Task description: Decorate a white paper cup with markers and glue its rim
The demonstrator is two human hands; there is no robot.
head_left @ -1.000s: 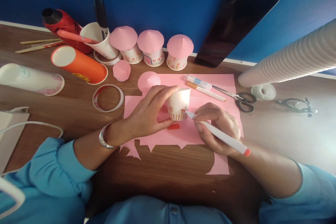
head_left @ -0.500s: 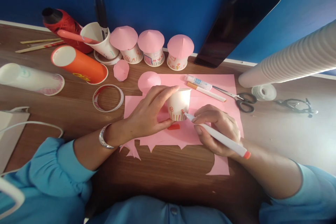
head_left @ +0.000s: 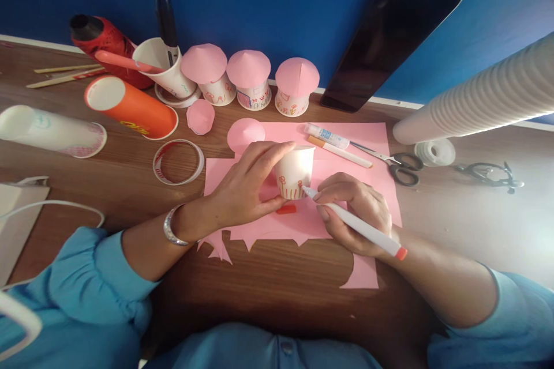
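Observation:
My left hand (head_left: 249, 184) grips a white paper cup (head_left: 296, 167) between the fingertips at its top and the thumb at its base. Red flowers and strokes are drawn around the cup's lower part. In my right hand (head_left: 361, 207) is a white marker (head_left: 367, 228) with a red end, its tip at the cup's lower right side. Just below the cup, an orange-red marker cap (head_left: 286, 209) lies on pink paper (head_left: 259, 225). A pink paper cone (head_left: 246, 135) rests behind my left hand.
Three decorated cups with pink cone roofs (head_left: 297, 78) line the back. Scissors (head_left: 402, 167), a glue stick (head_left: 326, 135) and another marker (head_left: 341, 153) lie right. A phone (head_left: 389, 40) leans on the wall near stacked cups (head_left: 476, 92). A tape roll (head_left: 178, 162) and orange cup (head_left: 134, 106) are left.
My right hand and the marker have shifted slightly left, with the tip still at the cup's lower right side. My left hand and the cup have hardly moved.

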